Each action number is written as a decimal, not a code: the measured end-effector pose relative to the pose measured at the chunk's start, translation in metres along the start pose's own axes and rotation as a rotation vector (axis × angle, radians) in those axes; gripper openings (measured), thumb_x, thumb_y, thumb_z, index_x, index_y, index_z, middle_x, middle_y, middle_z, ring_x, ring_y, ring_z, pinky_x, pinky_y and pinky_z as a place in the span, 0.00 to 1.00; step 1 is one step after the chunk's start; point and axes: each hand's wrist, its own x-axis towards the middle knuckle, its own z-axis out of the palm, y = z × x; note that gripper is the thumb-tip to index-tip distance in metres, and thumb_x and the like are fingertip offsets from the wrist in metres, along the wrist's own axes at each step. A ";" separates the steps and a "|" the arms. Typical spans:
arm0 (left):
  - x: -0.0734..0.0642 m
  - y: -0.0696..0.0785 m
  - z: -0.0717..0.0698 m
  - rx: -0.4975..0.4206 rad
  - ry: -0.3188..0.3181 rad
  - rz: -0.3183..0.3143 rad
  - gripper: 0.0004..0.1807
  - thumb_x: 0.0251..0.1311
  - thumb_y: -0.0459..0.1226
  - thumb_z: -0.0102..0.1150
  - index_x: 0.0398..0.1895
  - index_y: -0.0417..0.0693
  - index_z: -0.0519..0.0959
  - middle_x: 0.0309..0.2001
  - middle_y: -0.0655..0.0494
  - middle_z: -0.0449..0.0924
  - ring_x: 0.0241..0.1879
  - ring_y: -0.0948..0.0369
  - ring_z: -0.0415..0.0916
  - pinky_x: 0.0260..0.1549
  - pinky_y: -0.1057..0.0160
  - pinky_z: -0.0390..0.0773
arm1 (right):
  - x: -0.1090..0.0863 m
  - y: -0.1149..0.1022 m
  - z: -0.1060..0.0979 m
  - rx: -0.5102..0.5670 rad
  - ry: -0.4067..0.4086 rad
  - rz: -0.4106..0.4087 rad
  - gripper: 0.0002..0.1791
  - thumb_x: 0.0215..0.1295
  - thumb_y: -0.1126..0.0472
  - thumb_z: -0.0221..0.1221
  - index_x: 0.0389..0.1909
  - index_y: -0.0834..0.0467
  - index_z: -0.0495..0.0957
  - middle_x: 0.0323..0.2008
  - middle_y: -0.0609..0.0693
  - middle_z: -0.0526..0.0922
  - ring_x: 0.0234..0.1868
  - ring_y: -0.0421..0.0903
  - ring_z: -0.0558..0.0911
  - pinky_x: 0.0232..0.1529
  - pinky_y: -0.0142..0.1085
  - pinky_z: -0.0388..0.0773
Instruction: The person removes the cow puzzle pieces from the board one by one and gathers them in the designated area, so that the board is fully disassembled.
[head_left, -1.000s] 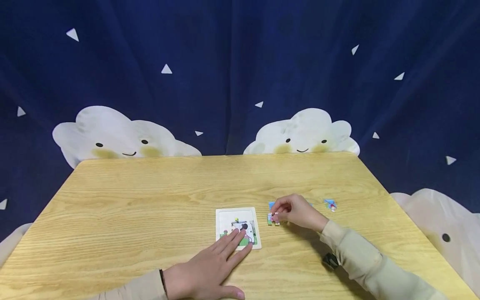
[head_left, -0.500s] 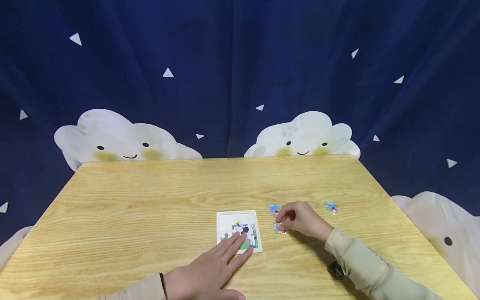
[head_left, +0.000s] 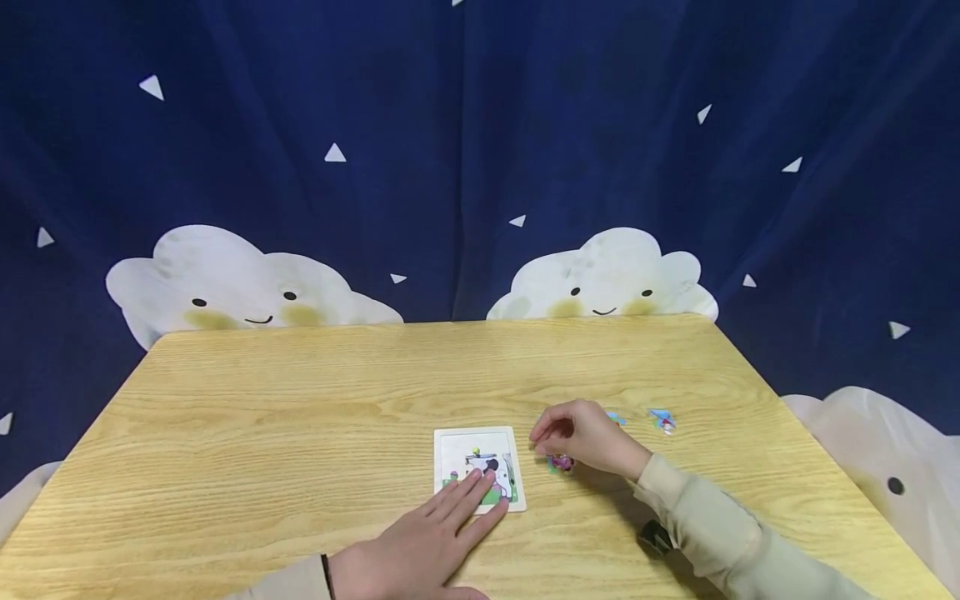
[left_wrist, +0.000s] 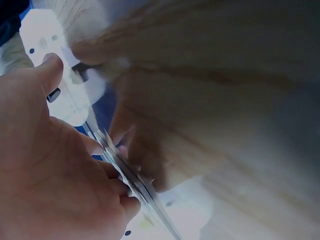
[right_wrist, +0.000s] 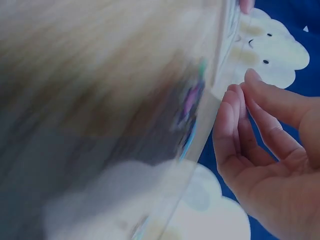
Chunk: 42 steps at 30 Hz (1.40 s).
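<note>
One printed puzzle board (head_left: pixel 457 450) under left hand (head_left: pixel 416 540).

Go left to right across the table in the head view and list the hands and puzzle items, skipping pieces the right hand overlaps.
Left hand → white-framed puzzle board → right hand → blue puzzle piece.

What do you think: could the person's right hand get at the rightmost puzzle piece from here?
Probably yes: the rightmost puzzle piece lies uncovered on the table, close to the right hand, and nothing tall stands between them.
</note>
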 end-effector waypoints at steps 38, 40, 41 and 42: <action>0.027 0.011 -0.013 -0.173 -0.146 -0.055 0.51 0.63 0.71 0.35 0.79 0.49 0.45 0.78 0.42 0.34 0.76 0.50 0.33 0.71 0.55 0.51 | 0.055 -0.038 0.044 0.024 -0.161 0.022 0.05 0.58 0.74 0.66 0.33 0.64 0.82 0.28 0.48 0.83 0.29 0.38 0.81 0.34 0.28 0.78; 0.027 0.011 -0.014 -0.175 -0.149 -0.054 0.51 0.63 0.71 0.35 0.79 0.49 0.44 0.78 0.42 0.33 0.76 0.50 0.33 0.71 0.55 0.51 | 0.056 -0.037 0.043 0.063 -0.154 0.038 0.06 0.56 0.74 0.67 0.34 0.64 0.83 0.28 0.48 0.83 0.30 0.39 0.81 0.34 0.29 0.78; 0.027 0.011 -0.014 -0.176 -0.150 -0.053 0.51 0.63 0.71 0.35 0.79 0.49 0.44 0.78 0.42 0.34 0.76 0.50 0.33 0.71 0.55 0.51 | 0.056 -0.037 0.042 0.081 -0.148 0.040 0.07 0.56 0.75 0.67 0.34 0.64 0.83 0.29 0.49 0.83 0.30 0.39 0.81 0.34 0.29 0.78; 0.027 0.010 -0.014 -0.176 -0.151 -0.052 0.51 0.62 0.71 0.35 0.79 0.49 0.44 0.78 0.42 0.33 0.76 0.50 0.32 0.71 0.55 0.51 | 0.056 -0.037 0.041 0.102 -0.143 0.044 0.08 0.55 0.75 0.67 0.35 0.64 0.83 0.29 0.49 0.83 0.30 0.40 0.81 0.34 0.29 0.78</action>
